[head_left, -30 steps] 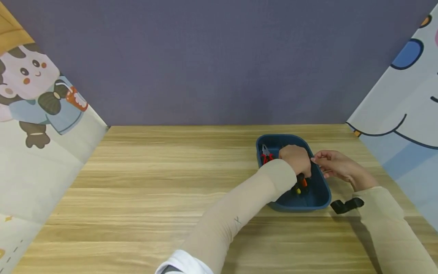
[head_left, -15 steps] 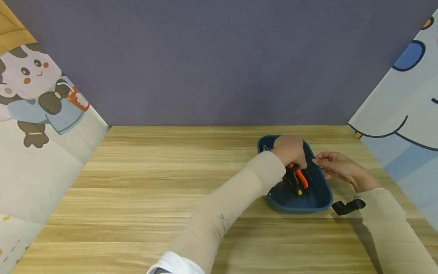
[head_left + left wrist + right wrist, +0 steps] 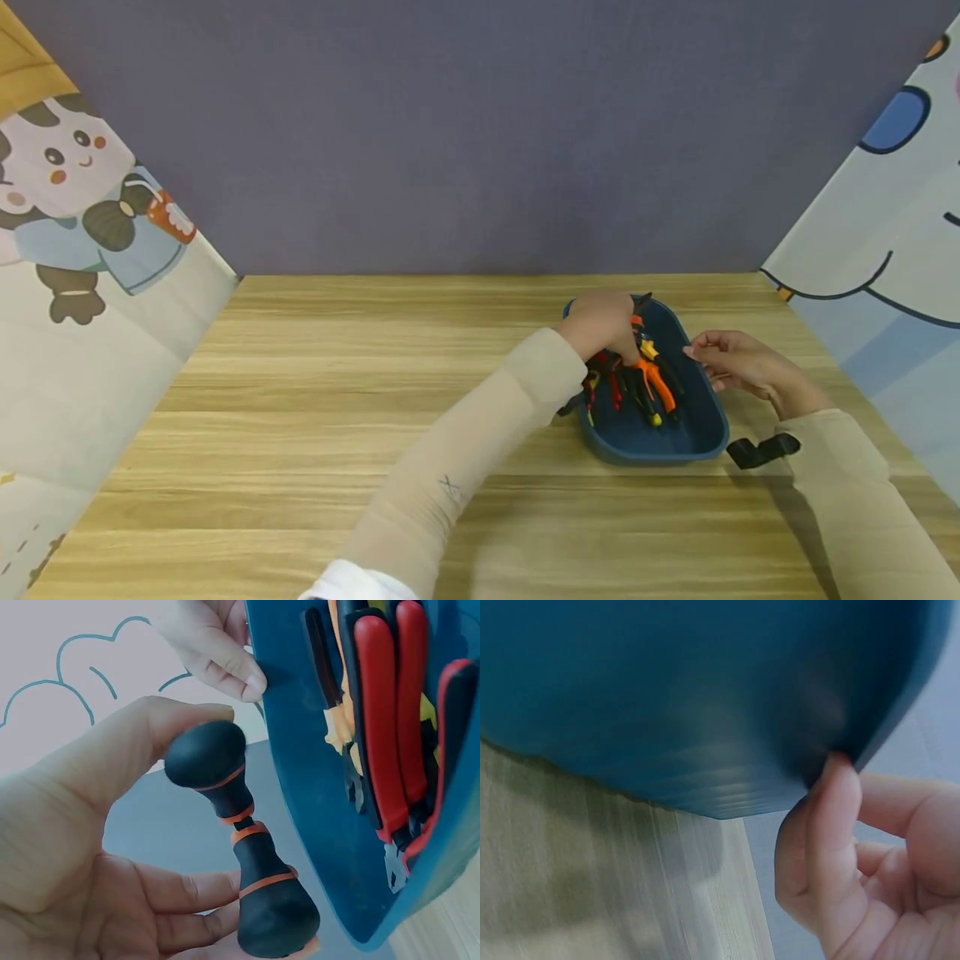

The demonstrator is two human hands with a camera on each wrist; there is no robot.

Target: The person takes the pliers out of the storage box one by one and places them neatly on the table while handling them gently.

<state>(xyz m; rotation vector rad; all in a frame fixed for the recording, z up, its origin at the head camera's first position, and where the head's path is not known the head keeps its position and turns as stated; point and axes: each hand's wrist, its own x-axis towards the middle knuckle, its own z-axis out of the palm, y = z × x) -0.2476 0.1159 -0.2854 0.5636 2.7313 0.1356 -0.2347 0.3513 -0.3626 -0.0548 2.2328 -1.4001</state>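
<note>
Leftward and toward the far end of the dark blue, round-cornered tub [image 3: 637,438], the left hand [image 3: 603,321] has shifted over the last second, uncovering more of the tools lying inside; the tub and the right hand [image 3: 738,358] have stayed nearly where they were. Thumb and fingers of the left hand are curled round a black tool with bulbous grips and thin orange bands [image 3: 262,862], the thumb against one grip and the fingers about the other. From overhead, that hand is above the tub's far left part and hides most of what it holds. Thumb and fingers of the right hand pinch the tub's right rim.

Inside the tub, orange-and-black handles [image 3: 657,387] lie near the middle, with a yellow-jointed, black-handled tool [image 3: 648,348] just beside them. Red-and-black handled pliers [image 3: 384,720] are also in there, partly overlapping other tools. The tub rests on the right half of a pale, wood-grained surface [image 3: 360,367]. Beige sleeves [image 3: 465,467] cover both forearms, and a small black device [image 3: 763,450] juts from the right wrist. Behind stands a plain grey-purple wall [image 3: 480,133].
</note>
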